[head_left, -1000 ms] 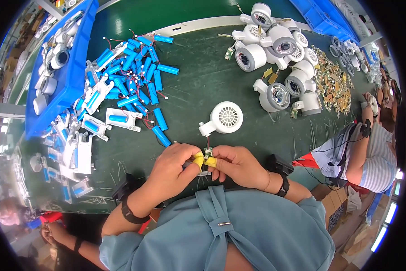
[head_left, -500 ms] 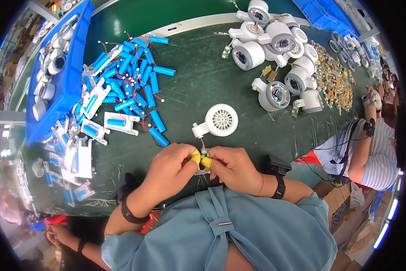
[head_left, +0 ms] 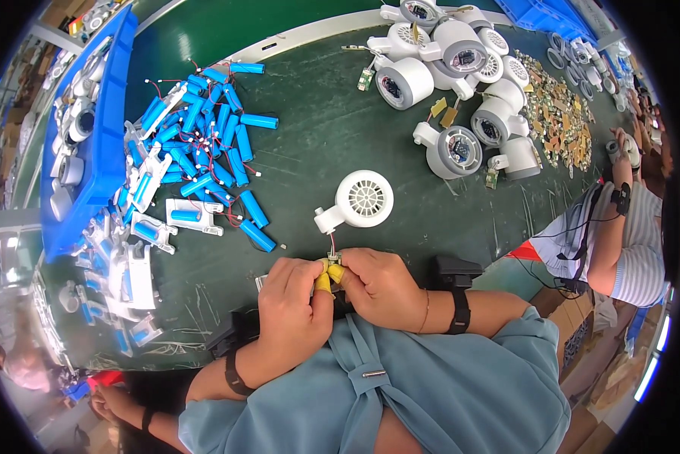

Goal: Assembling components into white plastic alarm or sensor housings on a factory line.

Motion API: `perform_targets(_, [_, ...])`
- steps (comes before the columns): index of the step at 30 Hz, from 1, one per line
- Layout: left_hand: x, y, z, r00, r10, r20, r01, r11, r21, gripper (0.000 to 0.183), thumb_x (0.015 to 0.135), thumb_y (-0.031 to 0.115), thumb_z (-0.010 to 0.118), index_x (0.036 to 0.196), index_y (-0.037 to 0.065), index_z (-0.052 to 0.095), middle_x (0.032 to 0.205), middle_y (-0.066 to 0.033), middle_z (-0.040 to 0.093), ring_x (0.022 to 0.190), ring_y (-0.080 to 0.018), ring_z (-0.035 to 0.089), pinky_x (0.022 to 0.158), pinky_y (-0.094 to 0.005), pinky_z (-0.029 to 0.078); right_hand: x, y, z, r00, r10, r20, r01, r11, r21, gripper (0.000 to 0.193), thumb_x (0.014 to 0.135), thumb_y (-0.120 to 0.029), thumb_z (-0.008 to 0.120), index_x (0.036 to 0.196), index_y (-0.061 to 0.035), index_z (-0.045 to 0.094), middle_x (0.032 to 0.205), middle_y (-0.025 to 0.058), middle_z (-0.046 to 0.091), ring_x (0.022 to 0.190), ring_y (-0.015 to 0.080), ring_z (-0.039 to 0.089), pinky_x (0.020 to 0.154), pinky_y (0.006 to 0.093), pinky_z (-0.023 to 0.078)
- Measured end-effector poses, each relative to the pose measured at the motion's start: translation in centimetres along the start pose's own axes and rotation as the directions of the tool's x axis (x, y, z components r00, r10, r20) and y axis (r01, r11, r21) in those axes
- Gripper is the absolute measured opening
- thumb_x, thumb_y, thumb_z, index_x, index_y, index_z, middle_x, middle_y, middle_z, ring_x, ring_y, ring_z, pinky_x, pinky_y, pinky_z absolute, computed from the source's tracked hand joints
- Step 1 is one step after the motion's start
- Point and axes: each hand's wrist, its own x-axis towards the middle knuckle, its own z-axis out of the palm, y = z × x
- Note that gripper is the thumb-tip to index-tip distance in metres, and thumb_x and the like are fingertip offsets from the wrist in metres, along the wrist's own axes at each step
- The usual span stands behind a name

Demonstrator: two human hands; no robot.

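Observation:
A small green circuit board [head_left: 334, 258] sits between my two hands near the table's front edge, mostly covered by fingertips. My left hand [head_left: 293, 303] is closed in a pinch, its yellow-covered thumb and finger pressed together at the board. From the other side my right hand [head_left: 385, 287] grips the board, also with a yellow-covered fingertip. Thin wires run from the board to a white round fan head [head_left: 364, 198] with a slotted grille and short arm, lying just beyond my hands. Whether anything smaller is pinched is hidden.
Blue wired battery cells [head_left: 196, 144] are heaped at left, with white handle shells [head_left: 195, 216] beside them. A blue bin [head_left: 109, 151] stands far left. White-grey fan housings [head_left: 461, 147] and loose circuit boards [head_left: 555, 113] fill the right. A co-worker [head_left: 612, 234] works at right.
My left hand has turned more upright and its thumb and finger have come closer together. Both hands have drawn closer over the board, covering more of it. The view has shifted slightly.

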Motion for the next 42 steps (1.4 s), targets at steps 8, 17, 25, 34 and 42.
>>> perform_targets(8, [1.0,-1.3,-1.6,0.991,-0.079,0.109,0.09,0.991,-0.097,0.023,0.076,-0.003,0.061,0.099,-0.002,0.06,0.085,-0.0118,0.061,0.073,-0.0242,0.059,0.067,-0.0337,0.049,0.5,-0.5,-0.8,0.995,0.047,0.085,-0.06,0.986,0.158,0.011,0.087,-0.002,0.059,0.097,0.0011,0.058,0.083,0.0173,0.063,0.071,0.036,0.063,0.063,0.0431,0.051])
perform_targets(17, [1.1,-1.8,-0.8,0.998,0.068,0.008,-0.068,0.986,0.152,0.035,0.067,0.001,0.071,0.101,0.001,0.065,0.078,-0.0087,0.058,0.072,-0.0257,0.055,0.064,-0.0355,0.046,-0.8,0.0,-4.6,0.972,0.121,-0.202,-0.12,0.993,0.015,0.031,0.082,0.003,0.069,0.109,-0.0018,0.056,0.087,0.0049,0.057,0.067,0.0056,0.053,0.054,0.0205,0.042])
perform_targets(25, [1.1,-1.8,-0.4,0.998,0.069,0.009,-0.07,0.988,0.138,0.034,0.065,0.001,0.07,0.099,0.001,0.069,0.078,-0.0086,0.058,0.072,-0.0246,0.055,0.065,-0.0349,0.046,2.2,0.5,-4.4,0.966,0.018,-0.257,-0.075,0.974,-0.214,0.075,0.071,-0.005,0.078,0.136,-0.0012,0.041,0.123,0.0152,0.047,0.1,0.0257,0.054,0.077,0.0331,0.049])
perform_targets(34, [1.0,-1.8,-0.2,0.998,0.056,0.023,-0.059,0.992,0.111,0.032,0.067,0.0,0.069,0.099,0.001,0.068,0.077,-0.0081,0.058,0.072,-0.0241,0.055,0.065,-0.0345,0.046,2.8,0.7,-4.3,0.969,-0.039,-0.244,-0.036,0.954,-0.298,0.07,0.068,-0.007,0.078,0.13,0.0012,0.045,0.125,0.019,0.049,0.111,0.0383,0.05,0.096,0.0411,0.044])
perform_targets(42, [1.0,-1.8,-0.3,1.0,0.029,0.0,-0.028,0.995,0.098,0.032,0.068,-0.001,0.069,0.101,0.002,0.068,0.078,-0.0077,0.059,0.074,-0.025,0.058,0.066,-0.0334,0.048,3.1,1.2,-3.9,0.961,-0.092,-0.263,0.003,0.947,-0.322,0.067,0.07,-0.013,0.079,0.128,-0.0003,0.048,0.122,0.0176,0.055,0.111,0.0374,0.052,0.095,0.0419,0.044])
